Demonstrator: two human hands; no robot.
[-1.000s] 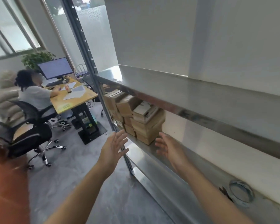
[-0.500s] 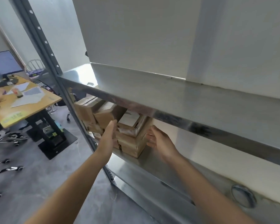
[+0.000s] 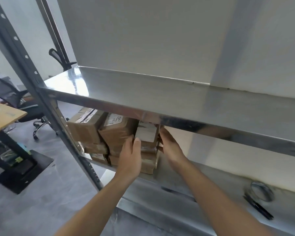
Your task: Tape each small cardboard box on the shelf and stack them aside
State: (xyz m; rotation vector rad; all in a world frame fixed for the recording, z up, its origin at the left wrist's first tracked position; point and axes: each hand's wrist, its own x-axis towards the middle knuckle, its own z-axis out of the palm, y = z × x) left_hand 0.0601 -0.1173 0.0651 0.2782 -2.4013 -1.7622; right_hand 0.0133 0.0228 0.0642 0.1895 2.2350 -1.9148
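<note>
A metal shelf [image 3: 186, 188] carries three stacks of small cardboard boxes [image 3: 116, 132] at its left end, under the upper shelf [image 3: 160, 99]. Two hands grasp the top box [image 3: 146, 134] of the rightmost stack: left hand [image 3: 130, 157] on its near-left side, right hand [image 3: 170, 147] on its right. One tape roll [image 3: 260, 191] lies well apart to the right.

Upper shelf [image 3: 160, 120] low over stacked boxes [image 3: 116, 133]

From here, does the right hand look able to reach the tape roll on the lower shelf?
Probably yes: the tape roll lies in the open on the shelf, nothing around it, but the right hand is holding the top box.
</note>
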